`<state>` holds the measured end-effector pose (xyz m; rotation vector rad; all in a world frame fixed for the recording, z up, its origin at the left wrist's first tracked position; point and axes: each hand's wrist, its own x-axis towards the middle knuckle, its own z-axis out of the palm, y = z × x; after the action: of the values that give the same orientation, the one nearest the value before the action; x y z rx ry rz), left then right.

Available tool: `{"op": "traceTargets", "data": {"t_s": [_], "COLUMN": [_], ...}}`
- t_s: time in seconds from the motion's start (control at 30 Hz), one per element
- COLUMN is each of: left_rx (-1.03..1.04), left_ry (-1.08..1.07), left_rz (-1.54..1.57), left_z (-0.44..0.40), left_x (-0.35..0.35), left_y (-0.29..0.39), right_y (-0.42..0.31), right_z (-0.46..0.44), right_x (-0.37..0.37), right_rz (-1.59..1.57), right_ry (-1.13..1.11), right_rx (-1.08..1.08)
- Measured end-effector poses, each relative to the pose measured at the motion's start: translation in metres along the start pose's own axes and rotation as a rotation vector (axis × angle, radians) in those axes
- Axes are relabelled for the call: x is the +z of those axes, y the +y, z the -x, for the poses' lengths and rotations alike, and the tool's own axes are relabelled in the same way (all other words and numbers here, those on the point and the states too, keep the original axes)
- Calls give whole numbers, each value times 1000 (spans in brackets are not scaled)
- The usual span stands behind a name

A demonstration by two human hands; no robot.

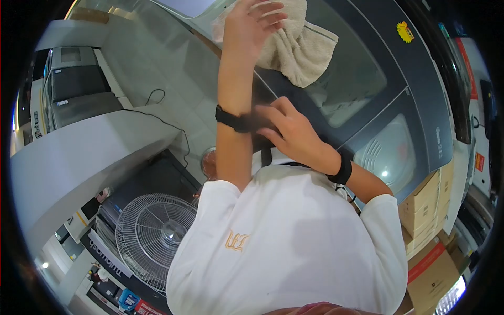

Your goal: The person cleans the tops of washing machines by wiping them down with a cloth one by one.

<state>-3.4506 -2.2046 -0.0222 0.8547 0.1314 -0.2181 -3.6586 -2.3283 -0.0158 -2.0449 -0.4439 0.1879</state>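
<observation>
My left hand (254,31) reaches to the top of the view with fingers apart, beside a beige towel (310,55) draped over a dark appliance with glass panels (367,84). Nothing shows in its grip. A black wristband (231,118) is round my left forearm. My right hand (294,131) is beside that band, its thumb and fingers bent around a dark, blurred thing that I cannot make out. Another black band (344,169) circles my right wrist.
A round wire-guarded fan (156,236) stands at the lower left, below a curved white surface (89,157). Cardboard boxes (433,273) are stacked at the lower right. A black cable crosses the left side. Grey appliances (81,81) stand at the far left.
</observation>
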Motion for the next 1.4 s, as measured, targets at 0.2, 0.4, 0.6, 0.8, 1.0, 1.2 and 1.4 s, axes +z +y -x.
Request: {"op": "traceTargets", "data": {"t_s": [0.2,0.4,0.6,0.8,1.0,1.2,1.4], "left_rx": [-94,181,172,-44,-91,-90,-82], "left_ry": [-16,36,20,-2,-51,-1,-78], "left_rz": [140,-402,-340,-18,88,-5,-358], "left_z": [5,3,-9,-12,-17,-7,9], "left_x": [-6,0,1,-1,-5,-2,13], "left_y": [-6,-12,-17,-9,-5,-5,-22], "right_y": [-9,-16,-23,-19,-18,-34,-22], "right_z": [7,5,-6,-6,-10,-19,-38], "right_x": [0,-7,-17,-10,-11,-33,-26], "right_rz": [203,353,420,313,335,408,335], "right_ry": [50,67,34,137,144,-128,-186], "right_rx": [-181,-244,-215,-236,-254,-68,-120]}}
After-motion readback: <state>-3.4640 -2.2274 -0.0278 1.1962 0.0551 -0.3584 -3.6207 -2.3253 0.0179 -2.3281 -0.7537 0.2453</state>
